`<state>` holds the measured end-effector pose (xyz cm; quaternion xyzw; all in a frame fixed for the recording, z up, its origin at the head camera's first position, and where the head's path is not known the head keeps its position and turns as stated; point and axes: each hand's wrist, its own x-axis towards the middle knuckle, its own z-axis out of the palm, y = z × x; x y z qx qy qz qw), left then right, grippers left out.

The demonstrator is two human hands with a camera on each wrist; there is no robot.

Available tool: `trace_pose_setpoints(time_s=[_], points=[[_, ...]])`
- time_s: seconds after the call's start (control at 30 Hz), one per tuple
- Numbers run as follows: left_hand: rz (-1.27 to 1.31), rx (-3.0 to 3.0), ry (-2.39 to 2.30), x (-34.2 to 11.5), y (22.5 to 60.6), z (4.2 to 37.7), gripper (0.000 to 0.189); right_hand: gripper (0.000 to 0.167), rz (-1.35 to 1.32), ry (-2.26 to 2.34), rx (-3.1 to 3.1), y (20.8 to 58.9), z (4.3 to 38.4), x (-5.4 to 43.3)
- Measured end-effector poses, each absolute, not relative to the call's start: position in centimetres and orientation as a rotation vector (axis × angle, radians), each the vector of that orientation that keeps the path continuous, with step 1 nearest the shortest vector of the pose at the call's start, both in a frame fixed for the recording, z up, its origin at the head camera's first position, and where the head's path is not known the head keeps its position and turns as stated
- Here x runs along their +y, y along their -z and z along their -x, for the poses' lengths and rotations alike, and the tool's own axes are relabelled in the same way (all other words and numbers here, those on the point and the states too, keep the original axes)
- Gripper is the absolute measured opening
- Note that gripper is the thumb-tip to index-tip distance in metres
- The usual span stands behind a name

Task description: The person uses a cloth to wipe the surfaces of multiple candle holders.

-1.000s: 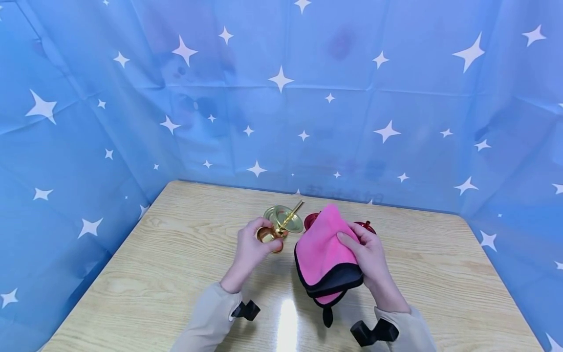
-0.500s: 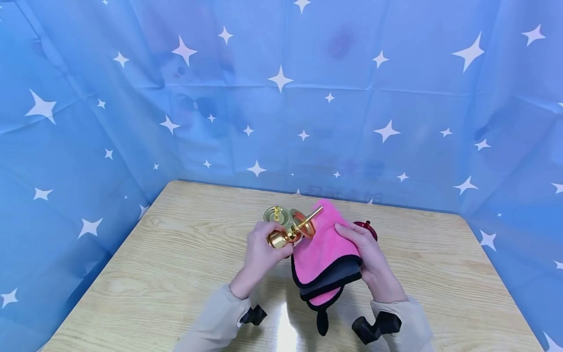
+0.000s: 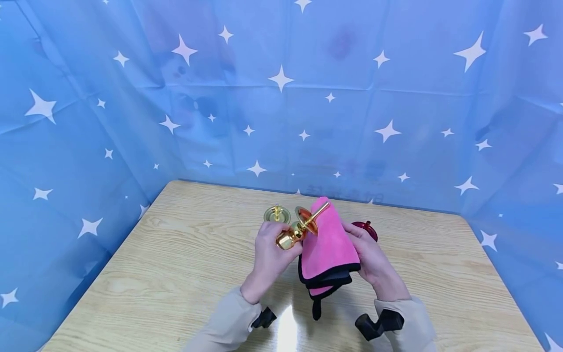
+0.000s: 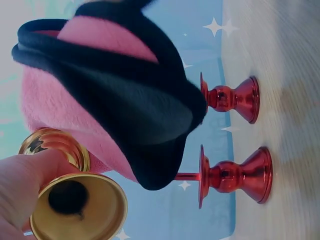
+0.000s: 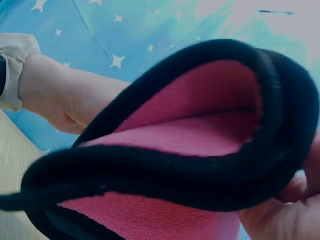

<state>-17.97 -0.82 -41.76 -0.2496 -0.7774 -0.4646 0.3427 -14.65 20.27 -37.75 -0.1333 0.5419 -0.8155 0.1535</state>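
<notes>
My left hand (image 3: 273, 256) grips a gold candlestick (image 3: 288, 239) by its lower part, holding it tilted with the stem pointing up and right. Its hollow base (image 4: 100, 215) faces the left wrist camera. The candlestick's dish and stem overlap a pink cloth (image 3: 327, 247) with black edging in the head view. My right hand (image 3: 373, 261) holds this folded cloth from its right side, with the fingers partly hidden behind it. In the right wrist view the cloth's black-edged folds (image 5: 180, 175) gape open toward the camera.
Behind my left hand stands another gold candlestick (image 3: 277, 214). Beyond the cloth are two red candlesticks, a nearer one (image 4: 230, 176) and another (image 4: 232, 99) in the left wrist view; only one red candlestick (image 3: 366, 230) shows in the head view. A starred blue curtain (image 3: 281, 122) surrounds the wooden table (image 3: 167, 254).
My left hand has moved right with the gold candlestick, bringing its dish and stem over the pink cloth. The cloth now hangs narrower and more upright in my right hand.
</notes>
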Motion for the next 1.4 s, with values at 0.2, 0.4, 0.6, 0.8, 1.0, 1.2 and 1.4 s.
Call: trace_pose_setpoints(time_s=[0.2, 0.4, 0.6, 0.8, 1.0, 1.2, 1.4], points=[[0.670, -2.003, 1.102, -0.5, 41.7, 18.0, 0.027, 0.043, 0.228, 2.369, 1.658, 38.1, 14.7, 19.6], [0.687, -1.991, 0.973, -0.4, 41.8, 17.7, 0.031, 0.025, -0.012, 2.424, 1.804, 38.1, 14.6, 18.2], [0.711, -1.990, 0.841, -0.2, 41.6, 17.4, 0.029, 0.027, -0.303, 2.421, 2.043, 38.1, 14.9, 16.9], [0.732, -1.986, 0.782, -0.1, 41.3, 17.4, 0.026, 0.029, -0.398, 2.548, 2.059, 38.2, 14.9, 16.3], [0.762, -1.993, 0.760, 0.0, 41.1, 17.5, 0.025, 0.028, -0.407, 2.749, 1.968, 38.2, 14.6, 16.1], [0.767, -1.987, 0.785, -0.1, 41.2, 17.6, 0.026, 0.027, -0.447, 2.839, 1.907, 38.2, 14.5, 16.2], [0.768, -2.004, 0.800, 0.0, 41.0, 17.6, 0.026, 0.023, -0.454, 2.908, 1.878, 38.0, 14.4, 16.2]])
